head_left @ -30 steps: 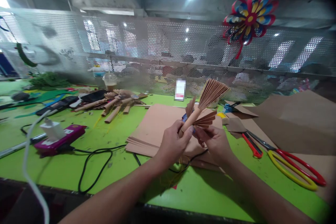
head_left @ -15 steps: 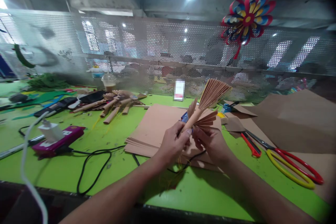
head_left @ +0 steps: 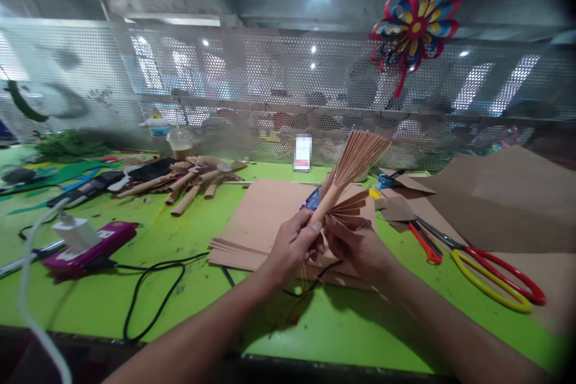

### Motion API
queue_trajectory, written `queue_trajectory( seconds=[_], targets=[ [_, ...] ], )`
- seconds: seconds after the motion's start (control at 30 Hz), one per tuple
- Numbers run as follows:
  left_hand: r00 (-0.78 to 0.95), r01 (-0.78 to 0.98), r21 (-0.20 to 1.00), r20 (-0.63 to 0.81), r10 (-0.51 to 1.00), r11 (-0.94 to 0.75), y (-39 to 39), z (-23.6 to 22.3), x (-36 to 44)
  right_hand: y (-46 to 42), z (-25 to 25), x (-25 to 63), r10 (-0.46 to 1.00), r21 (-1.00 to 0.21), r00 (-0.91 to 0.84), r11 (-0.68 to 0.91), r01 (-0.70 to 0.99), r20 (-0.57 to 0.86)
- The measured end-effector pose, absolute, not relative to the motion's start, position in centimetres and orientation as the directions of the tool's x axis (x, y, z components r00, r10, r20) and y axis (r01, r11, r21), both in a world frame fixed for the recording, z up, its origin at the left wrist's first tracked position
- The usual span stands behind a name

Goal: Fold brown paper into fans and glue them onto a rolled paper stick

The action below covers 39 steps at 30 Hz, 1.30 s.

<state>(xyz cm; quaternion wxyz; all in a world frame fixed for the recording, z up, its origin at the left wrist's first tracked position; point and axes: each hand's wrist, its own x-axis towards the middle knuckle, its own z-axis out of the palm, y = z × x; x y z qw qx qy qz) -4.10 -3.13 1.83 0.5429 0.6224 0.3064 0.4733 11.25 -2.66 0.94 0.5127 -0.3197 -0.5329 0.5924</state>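
Note:
A rolled brown paper stem topped by a pleated paper fan (head_left: 360, 156) is held tilted up to the right above the table. My left hand (head_left: 297, 240) is closed around the lower end of the stem. My right hand (head_left: 355, 240) pinches a smaller pleated paper piece (head_left: 346, 210) against the stem's right side; its fingertips are partly hidden. Thin yellow strands hang below my hands. Under them lies a stack of brown paper sheets (head_left: 261, 210), with a blue item (head_left: 311, 198) just behind my left hand.
Scissors (head_left: 490, 279) with red and yellow handles and a red utility knife (head_left: 425, 243) lie right, beside large brown paper (head_left: 508, 204). Several rolled paper pieces (head_left: 186, 198) lie left, near a purple power strip (head_left: 90, 252) with cables. A drink cup (head_left: 180, 143) stands behind.
The view has shifted slightly, so most things sit a little further left. Both hands keep hold of the paper pieces, with only slight finger movement.

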Motion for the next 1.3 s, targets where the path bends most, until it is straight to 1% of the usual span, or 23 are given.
queue_trajectory(
  seconds=[0.2,0.47,0.53,0.63,0.73,0.87,1.0,1.1,1.23,1.3],
  targets=[
    [0.346,-0.136,0.975,0.212,0.914,-0.174,-3.2,2.4,-3.9,-2.5,1.2,11.3,0.954,-0.968,-0.246,0.116,-0.223,0.171],
    [0.371,-0.291,0.956,0.146,0.917,-0.034,-2.1,1.7,-4.2,-3.0,2.0,11.1,0.951,-0.980,-0.257,0.137,-0.143,0.170],
    [0.337,-0.298,0.953,0.151,0.929,-0.047,-1.9,1.7,-4.3,-3.2,2.3,11.2,0.959,-0.982,-0.219,0.163,-0.096,0.181],
    [0.273,-0.256,0.962,0.165,0.948,-0.094,-1.7,1.8,-4.3,-3.1,2.2,11.4,0.970,-0.981,-0.156,0.191,0.011,0.187],
    [0.221,-0.212,0.967,0.186,0.957,-0.139,-1.5,1.7,-4.4,-2.7,1.4,11.7,0.973,-0.978,-0.150,0.188,0.095,0.173],
    [0.166,-0.180,0.971,0.189,0.968,-0.159,-1.2,1.3,-4.4,-2.3,0.4,11.6,0.963,-0.960,-0.168,0.236,0.149,0.210],
    [0.133,-0.124,0.976,0.195,0.972,-0.179,-1.0,1.2,-4.3,-2.6,0.6,11.4,0.954,-0.937,-0.131,0.291,0.194,0.269],
    [0.157,-0.098,0.976,0.206,0.966,-0.192,-0.8,1.0,-4.2,-2.9,1.3,11.6,0.943,-0.926,-0.071,0.333,0.178,0.326],
    [0.219,-0.127,0.975,0.207,0.953,-0.182,-0.8,0.8,-4.0,-3.1,2.1,11.8,0.911,-0.908,0.046,0.404,0.109,0.411],
    [0.265,-0.149,0.975,0.200,0.943,-0.165,-0.9,0.8,-3.9,-2.9,2.3,12.0,0.908,-0.910,0.071,0.407,0.082,0.412]
  ],
)
